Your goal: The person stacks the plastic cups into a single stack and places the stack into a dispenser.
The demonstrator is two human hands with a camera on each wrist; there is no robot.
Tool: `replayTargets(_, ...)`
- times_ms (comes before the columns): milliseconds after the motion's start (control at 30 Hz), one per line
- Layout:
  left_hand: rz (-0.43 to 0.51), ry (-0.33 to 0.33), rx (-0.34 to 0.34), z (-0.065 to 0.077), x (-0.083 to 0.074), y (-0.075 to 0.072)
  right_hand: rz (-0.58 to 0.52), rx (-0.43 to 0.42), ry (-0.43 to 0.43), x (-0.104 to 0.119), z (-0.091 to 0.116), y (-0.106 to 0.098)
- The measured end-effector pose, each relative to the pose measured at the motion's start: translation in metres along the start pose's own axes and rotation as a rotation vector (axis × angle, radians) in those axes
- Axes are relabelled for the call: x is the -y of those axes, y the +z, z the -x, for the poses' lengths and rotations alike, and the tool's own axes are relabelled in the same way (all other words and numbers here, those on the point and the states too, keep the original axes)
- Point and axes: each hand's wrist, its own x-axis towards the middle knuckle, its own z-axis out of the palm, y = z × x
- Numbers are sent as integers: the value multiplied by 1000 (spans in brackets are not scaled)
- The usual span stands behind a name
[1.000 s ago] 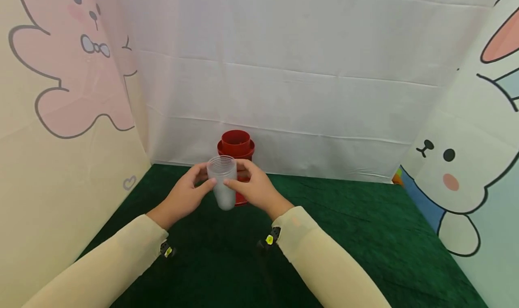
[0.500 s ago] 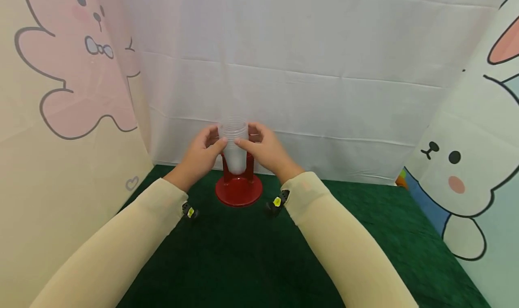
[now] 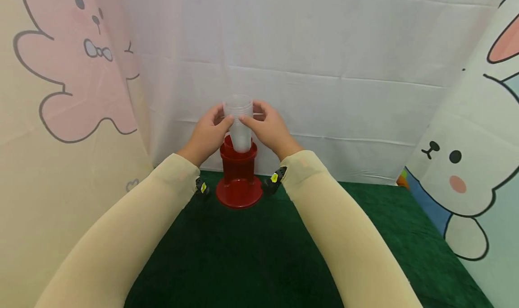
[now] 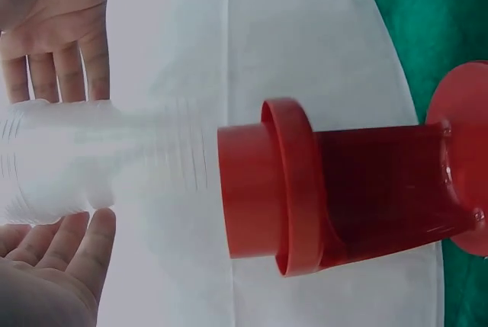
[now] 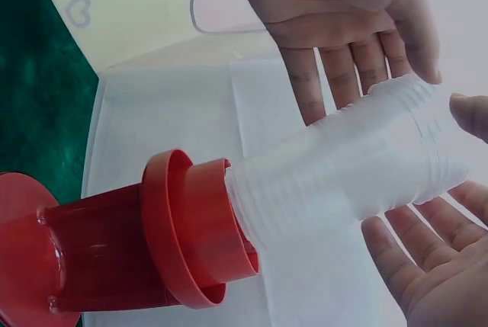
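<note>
A stack of clear plastic cups [image 3: 241, 134] is held upright between both hands. My left hand [image 3: 210, 133] grips its left side and my right hand [image 3: 272, 130] its right side, thumbs toward me, fingers around the back. Directly below stands a red cup dispenser [image 3: 238, 167], with a round base and an open tubular top. In the right wrist view, the lower end of the cup stack [image 5: 328, 163] tilts against the mouth of the dispenser [image 5: 217, 220]. In the left wrist view, that end lies close to the red rim [image 4: 248, 190]; how far in it reaches cannot be told.
The dispenser stands on a green cloth [image 3: 243, 254] near its far edge. Behind it hangs a white sheet [image 3: 308, 96]. Printed panels stand on both sides, a pink bear [image 3: 89, 87] on the left and a white rabbit [image 3: 466, 163] on the right.
Both hands have lifted the cup stack up and forward, from in front of the dispenser to above its mouth. The dispenser stays where it was.
</note>
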Motion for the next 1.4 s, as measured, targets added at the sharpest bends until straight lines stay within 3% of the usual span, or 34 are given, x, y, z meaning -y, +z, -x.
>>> replayTargets(233, -91, -24, -34, -18, -4, -4, -34, -49, -3, -1, -11, 8)
replayTargets(433, -83, -23, -25, -27, -5, 0, 7, -74, -18, -5, -20, 11)
replayTargets(833, -26, -43, -6, -22, 24, 13, 52, -29, 10, -31, -18, 16)
replayTargets(1200, -106, -143, 15, -19, 58, 18, 144, 14, 134, -59, -13, 31)
replayTargets(1400, -141, -167, 17, -14, 73, 25, 203, 24, 109, -73, -8, 35)
